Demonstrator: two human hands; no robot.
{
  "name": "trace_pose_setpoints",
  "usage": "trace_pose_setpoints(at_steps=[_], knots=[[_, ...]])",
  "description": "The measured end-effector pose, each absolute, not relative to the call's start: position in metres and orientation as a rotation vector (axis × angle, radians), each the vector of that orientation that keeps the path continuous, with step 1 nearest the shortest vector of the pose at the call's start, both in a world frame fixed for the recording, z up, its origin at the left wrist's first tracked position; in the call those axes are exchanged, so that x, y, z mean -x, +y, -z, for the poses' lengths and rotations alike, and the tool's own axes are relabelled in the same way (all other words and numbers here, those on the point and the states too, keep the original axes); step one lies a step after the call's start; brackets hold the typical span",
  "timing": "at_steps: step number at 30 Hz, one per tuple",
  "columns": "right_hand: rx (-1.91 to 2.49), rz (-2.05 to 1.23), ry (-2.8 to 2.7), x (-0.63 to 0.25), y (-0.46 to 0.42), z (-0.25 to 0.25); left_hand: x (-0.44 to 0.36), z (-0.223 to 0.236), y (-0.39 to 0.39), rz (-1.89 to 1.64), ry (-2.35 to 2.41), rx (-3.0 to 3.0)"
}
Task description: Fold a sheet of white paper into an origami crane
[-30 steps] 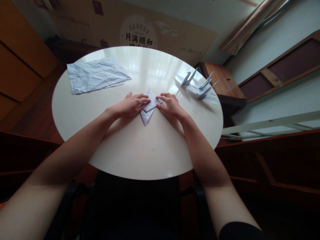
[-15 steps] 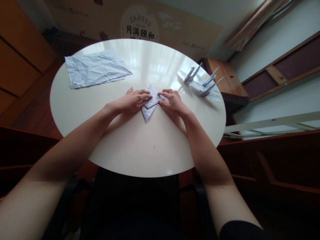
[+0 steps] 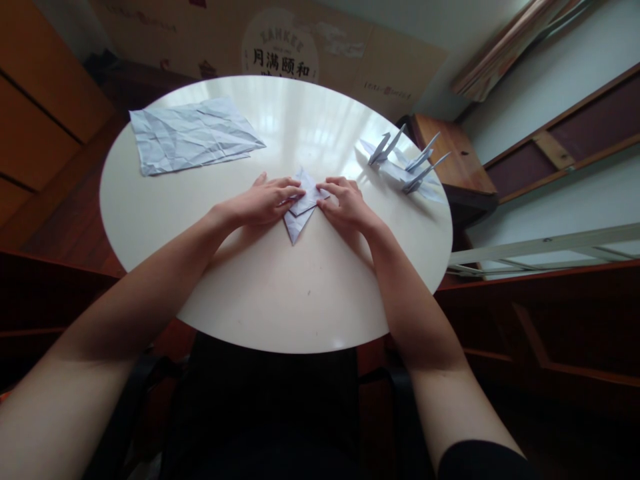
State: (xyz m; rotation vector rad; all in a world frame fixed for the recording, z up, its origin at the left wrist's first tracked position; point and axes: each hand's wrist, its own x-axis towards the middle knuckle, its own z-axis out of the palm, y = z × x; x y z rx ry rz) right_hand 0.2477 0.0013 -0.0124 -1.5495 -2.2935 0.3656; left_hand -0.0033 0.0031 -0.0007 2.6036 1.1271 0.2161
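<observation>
A white sheet of folded paper lies at the middle of the round table, shaped like a small kite with one point towards me. Its upper flap overlaps the lower tip. From the left, my left hand holds the paper's edge, fingertips resting on top and thumb side turned down to the table. On the opposite side my right hand has its thumb and forefinger closed about the right corner. The fingers cover part of both side edges.
The white table has a crumpled, creased paper sheet at its far left. Several folded paper cranes stand near its right edge. Beyond them is a wooden cabinet, and a printed cardboard panel is behind the table.
</observation>
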Motion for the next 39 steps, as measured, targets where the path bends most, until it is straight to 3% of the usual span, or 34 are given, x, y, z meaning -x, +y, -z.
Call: trace_pose_setpoints(at_steps=[39], knots=[[1.508,-0.347,-2.293,-0.2505,0.006,0.018,0.0033,0.0017,0.0036,-0.205,1.141,-2.604]])
